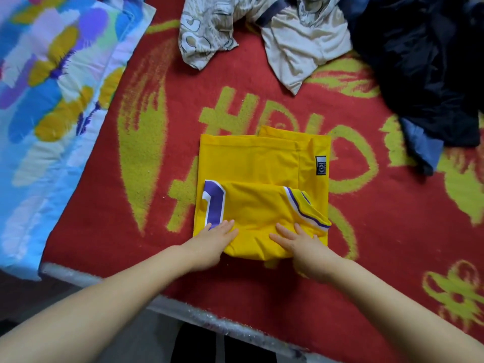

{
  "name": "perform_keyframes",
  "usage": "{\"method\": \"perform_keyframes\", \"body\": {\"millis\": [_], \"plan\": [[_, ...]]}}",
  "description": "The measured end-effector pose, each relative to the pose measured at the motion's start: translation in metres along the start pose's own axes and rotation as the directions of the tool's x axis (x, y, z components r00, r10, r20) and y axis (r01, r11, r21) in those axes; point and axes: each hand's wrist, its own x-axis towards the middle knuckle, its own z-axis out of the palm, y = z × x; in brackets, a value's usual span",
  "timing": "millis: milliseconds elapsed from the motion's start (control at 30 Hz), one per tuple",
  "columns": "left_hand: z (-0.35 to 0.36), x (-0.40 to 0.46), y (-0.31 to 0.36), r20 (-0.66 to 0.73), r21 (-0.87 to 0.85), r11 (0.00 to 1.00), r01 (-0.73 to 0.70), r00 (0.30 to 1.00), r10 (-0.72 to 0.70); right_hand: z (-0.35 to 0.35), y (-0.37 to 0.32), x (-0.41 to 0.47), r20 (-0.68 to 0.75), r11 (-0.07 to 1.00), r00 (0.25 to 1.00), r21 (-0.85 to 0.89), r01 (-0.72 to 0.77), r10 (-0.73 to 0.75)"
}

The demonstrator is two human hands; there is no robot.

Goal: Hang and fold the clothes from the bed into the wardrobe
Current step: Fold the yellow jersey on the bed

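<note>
Jersey (262,179) under both flat hands (212,242)

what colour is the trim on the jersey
Purple and white trim on the yellow jersey, head view.

Open red blanket (379,258) lies either side of the fingers (227,226); beyond them, past the yellow jersey (256,163), crumpled cream shirts (301,40) and a dark clothes heap (424,61) block the way.

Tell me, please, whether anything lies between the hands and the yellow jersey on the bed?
Nothing does. The left hand and right hand already rest flat on the near edge of the folded yellow jersey. The cream garment and dark clothes lie farther back, apart from it.
</note>
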Motion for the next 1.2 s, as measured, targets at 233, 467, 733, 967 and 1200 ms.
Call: {"method": "perform_keyframes", "body": {"millis": [233, 467, 733, 967, 1200], "plan": [[-0.105, -0.025, -0.022, 0.054, -0.594, 0.800, 0.086, 0.996, -0.067, -0.107, 0.031, -0.042, -0.015, 0.971, 1.000, 0.239, -0.018, 0.022], [-0.170, 0.041, -0.069, -0.104, -0.717, 0.662, 0.220, 0.905, -0.413, -0.173, 0.057, 0.040, -0.429, 0.969, 0.883, 0.230, -0.095, 0.189], [-0.081, 0.103, -0.008, -0.787, 0.033, 0.955, 0.296, 0.597, -0.158, -0.087, -0.001, 0.111, -0.703, 0.991, 0.710, -0.071, -0.116, 0.032], [-0.034, 0.098, -0.064, -0.734, -0.157, 0.910, 0.384, 0.571, -0.368, -0.057, 0.082, 0.110, -0.683, 0.968, 0.696, 0.065, -0.242, 0.220], [-0.029, 0.065, -0.044, -0.700, -0.077, 0.925, 0.371, 0.640, -0.315, -0.045, 0.092, 0.066, -0.628, 0.951, 0.718, 0.146, -0.273, 0.302]]}}
